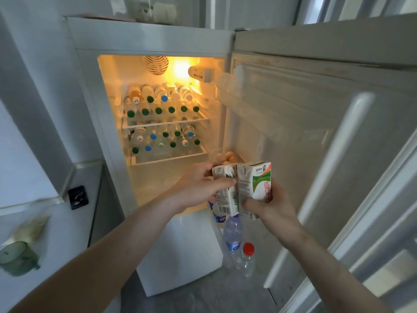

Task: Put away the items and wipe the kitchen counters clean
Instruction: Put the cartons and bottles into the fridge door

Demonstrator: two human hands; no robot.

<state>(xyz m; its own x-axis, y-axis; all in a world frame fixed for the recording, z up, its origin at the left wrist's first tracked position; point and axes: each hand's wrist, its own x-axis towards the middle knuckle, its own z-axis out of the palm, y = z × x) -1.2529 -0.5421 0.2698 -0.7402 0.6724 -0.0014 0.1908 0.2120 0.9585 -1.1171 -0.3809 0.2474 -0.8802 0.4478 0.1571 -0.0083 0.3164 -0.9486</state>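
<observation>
Nearest, on the counter (52,224) at left: a green cup (18,258), untouched. Farther out, before the open fridge door (316,143): left hand (198,190) curled round one milk carton (226,193), right hand (268,206) gripping the other milk carton (256,181) from below. Both cartons upright, long axis near vertical, tops tilted slightly toward the fridge, sides touching. Best kept upright and lowered one at a time into the door shelf beside the eggs (230,157), clear of them. Beyond, lit shelves crowded with water bottles (158,105) lying caps outward.
</observation>
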